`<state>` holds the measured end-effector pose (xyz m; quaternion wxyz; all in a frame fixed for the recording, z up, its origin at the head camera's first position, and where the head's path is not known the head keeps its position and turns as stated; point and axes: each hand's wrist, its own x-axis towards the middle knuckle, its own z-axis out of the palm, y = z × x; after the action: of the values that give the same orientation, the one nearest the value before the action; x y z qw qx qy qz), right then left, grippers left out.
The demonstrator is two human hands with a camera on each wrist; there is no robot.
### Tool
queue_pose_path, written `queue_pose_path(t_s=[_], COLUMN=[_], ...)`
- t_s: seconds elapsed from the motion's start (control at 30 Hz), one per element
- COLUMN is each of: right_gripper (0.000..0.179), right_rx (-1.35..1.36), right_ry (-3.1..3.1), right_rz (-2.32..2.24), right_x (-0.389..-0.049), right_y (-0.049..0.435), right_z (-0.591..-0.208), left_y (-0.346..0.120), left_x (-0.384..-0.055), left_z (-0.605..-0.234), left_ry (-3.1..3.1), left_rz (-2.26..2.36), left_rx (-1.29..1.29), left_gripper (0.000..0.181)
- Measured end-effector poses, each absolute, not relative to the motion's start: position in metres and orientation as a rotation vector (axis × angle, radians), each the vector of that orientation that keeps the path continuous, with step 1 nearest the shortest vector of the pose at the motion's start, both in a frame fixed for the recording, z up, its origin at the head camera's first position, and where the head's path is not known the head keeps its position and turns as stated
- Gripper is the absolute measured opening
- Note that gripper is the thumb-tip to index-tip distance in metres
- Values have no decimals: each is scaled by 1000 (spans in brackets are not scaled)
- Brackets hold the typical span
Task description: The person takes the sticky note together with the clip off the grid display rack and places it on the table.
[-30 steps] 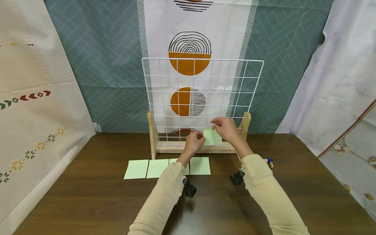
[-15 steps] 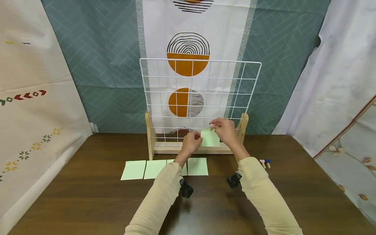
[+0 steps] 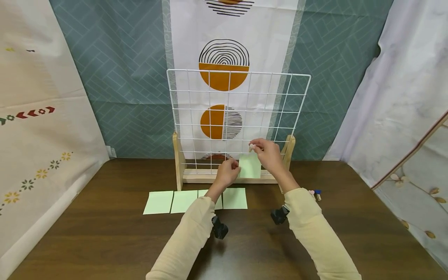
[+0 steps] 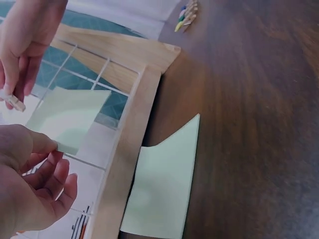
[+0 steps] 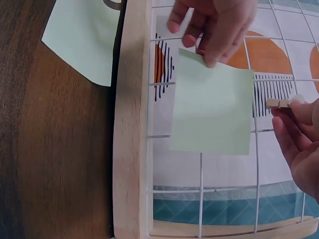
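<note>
My left hand [image 3: 228, 172] pinches a pale green paper sheet [image 5: 214, 107] by its left edge. The sheet is upright in front of the lower part of a white wire grid [image 3: 269, 93]. In my right hand [image 3: 271, 155] a small wooden clothespin [image 5: 277, 103] with a white knob is held between thumb and fingers. The clothespin is just above the sheet's top edge, and the right wrist view shows a gap between them. Several more green sheets [image 3: 157, 202] lie in a row on the table, one partly hidden by my left arm.
Wooden feet [image 3: 178, 163] and a wooden crossbar [image 5: 130, 149] carry the grid on a brown table [image 3: 105, 233]. A few clothespins [image 4: 188, 15] with coloured ends lie on the right, partly behind my right sleeve. A patterned curtain [image 3: 140, 77] hangs behind.
The green sheet has dropped slightly against the grid. My right hand has risen a little with the clothespin, from over the sheet's top edge to just above it. The left hand keeps its pinch.
</note>
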<state>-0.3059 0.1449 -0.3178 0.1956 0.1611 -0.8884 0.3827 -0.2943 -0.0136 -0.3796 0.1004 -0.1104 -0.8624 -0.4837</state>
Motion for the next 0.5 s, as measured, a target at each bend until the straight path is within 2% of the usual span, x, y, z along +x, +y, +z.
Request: queue_pose_path(t_s=[0.5], right_gripper=[24], right_rx=[483], right_ry=[-2472], right_rz=[1220], right_x=[-300], right_y=[158], right_z=[-323], left_y=[-33], left_x=[-278], left_z=[-384], left_ry=[-2451], left_rz=[-1778], left_rx=[-303], left_gripper=[9])
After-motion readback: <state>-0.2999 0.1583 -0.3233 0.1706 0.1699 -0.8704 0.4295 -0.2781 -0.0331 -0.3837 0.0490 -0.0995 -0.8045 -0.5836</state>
